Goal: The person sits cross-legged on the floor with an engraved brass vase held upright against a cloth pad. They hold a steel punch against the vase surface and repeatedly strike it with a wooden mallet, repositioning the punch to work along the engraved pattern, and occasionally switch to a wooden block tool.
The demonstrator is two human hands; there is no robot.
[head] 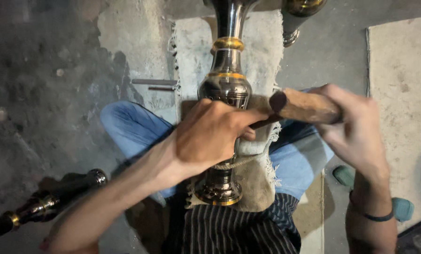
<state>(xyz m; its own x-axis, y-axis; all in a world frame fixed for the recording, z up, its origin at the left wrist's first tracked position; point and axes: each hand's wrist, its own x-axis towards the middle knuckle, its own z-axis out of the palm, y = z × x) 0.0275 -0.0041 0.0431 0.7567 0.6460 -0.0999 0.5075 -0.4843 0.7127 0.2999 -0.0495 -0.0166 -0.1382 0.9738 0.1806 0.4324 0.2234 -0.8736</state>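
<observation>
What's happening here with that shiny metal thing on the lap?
A person sits on the floor with a dark, gold-banded metal vase lying across their lap on a frayed cloth. Their left hand presses down on the vase's middle, while the right hand holds a wooden-handled tool pointed at it. A similar metal piece lies on the floor nearby.

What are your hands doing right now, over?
Left hand pressing on metal vase. Right hand gripping wooden mallet. Vase lying on cloth across lap.
</observation>
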